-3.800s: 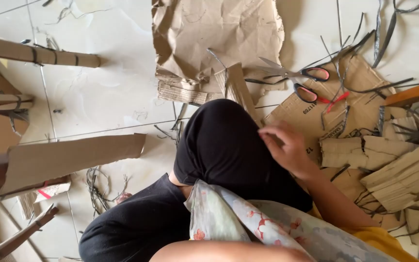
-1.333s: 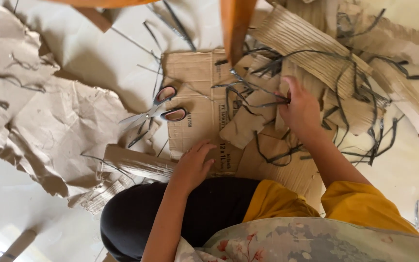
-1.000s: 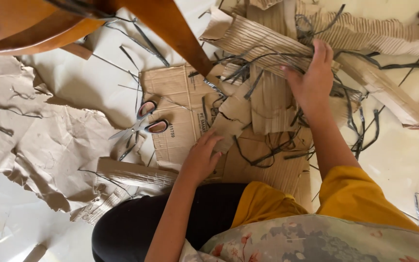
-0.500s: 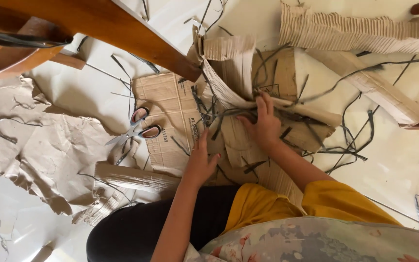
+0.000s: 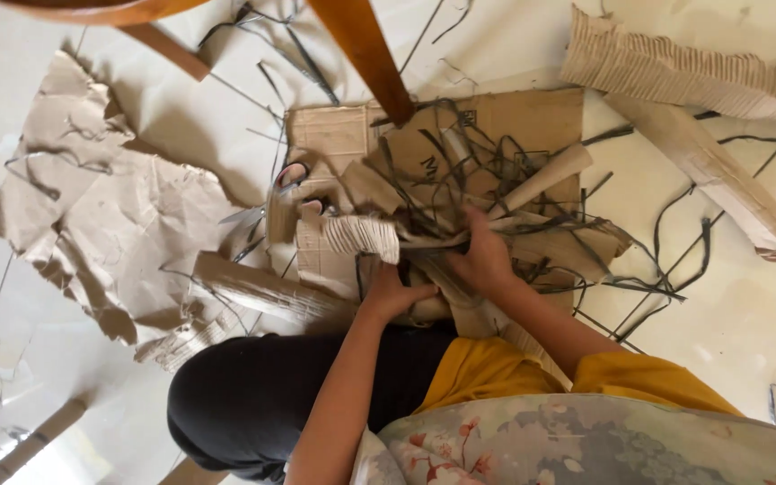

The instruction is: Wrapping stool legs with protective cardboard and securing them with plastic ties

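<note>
Now both hands have come together: the right hand and left hand squeeze the cardboard strip bundle, scissors just beyond the fingers.

Flattened brown cardboard box lies on floor.

Cardboard scraps hide the right hand's fingers.

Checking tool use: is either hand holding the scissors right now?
No, the scissors lie on the cardboard, while the left hand and right hand grip the bundle of cardboard strips.
</note>
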